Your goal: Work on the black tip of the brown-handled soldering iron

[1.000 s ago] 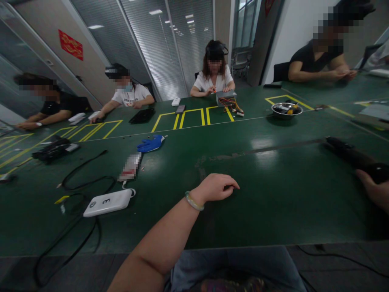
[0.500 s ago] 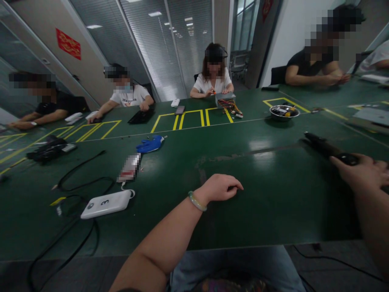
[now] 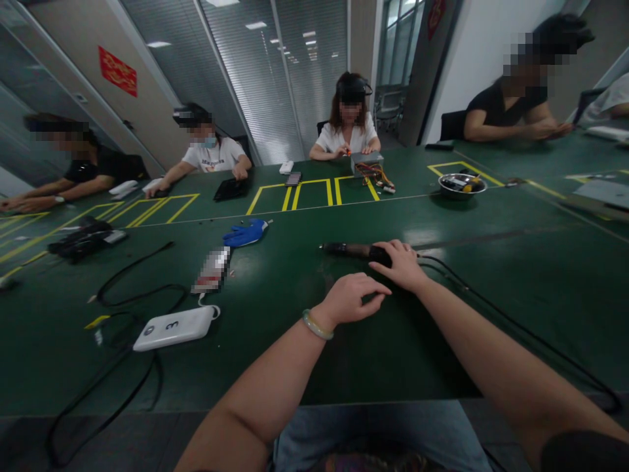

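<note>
The worktop is a broad, glossy dark green surface, scuffed in places and marked with yellow tape rectangles along its far half. Other people sit at its far and side edges. On the far right stands a round metal bowl of dull steel, shallow and wide-rimmed, holding small tools, one with a yellow handle; what else lies in it is too small to tell. Near the far middle, a grey metal box has a bundle of coloured wires spilling from it.

On the left, thin black cables loop loosely over the worktop beside a white, rounded rectangular power bank marked with a 3. Beyond it lies a crumpled blue glove.

At the centre lies a black electric screwdriver, a long slim cylinder lying flat, its tip pointing left and its black cord trailing off to the right. The right hand rests on its thicker rear end, fingers curled down over the barrel. The left hand, with a pale green bangle at the wrist, lies just in front of it, fingers loosely bent and together, fingertips on the bare worktop, holding nothing.
</note>
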The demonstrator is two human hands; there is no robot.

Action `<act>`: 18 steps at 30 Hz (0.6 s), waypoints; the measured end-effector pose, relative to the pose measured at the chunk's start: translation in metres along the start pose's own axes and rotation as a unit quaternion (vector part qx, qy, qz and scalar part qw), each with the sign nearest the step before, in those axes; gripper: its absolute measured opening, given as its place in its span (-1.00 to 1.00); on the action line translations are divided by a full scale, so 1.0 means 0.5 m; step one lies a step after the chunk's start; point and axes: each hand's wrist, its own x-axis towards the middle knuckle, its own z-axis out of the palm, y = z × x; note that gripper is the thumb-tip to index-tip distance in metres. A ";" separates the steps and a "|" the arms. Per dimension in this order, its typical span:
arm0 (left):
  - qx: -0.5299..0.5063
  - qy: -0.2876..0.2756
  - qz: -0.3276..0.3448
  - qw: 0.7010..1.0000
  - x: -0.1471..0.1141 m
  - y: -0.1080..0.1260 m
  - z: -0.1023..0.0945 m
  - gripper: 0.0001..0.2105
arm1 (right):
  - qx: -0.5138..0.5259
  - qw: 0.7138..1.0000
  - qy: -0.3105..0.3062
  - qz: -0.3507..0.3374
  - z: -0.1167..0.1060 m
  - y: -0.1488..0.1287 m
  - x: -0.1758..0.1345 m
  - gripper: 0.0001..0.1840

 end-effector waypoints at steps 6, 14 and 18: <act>0.098 0.130 -0.099 0.982 0.000 -0.033 -0.009 -0.68 | 0.053 0.989 -0.035 -0.133 0.017 -0.071 -0.027 -0.31; 0.219 0.075 -0.201 0.952 -0.014 -0.086 0.006 -0.53 | -0.005 1.000 -0.023 -0.018 -0.087 0.013 -0.060 -0.61; 0.219 0.062 -0.222 0.948 -0.013 -0.085 0.000 -0.50 | 0.002 0.987 -0.153 0.053 -0.118 0.061 -0.076 -0.66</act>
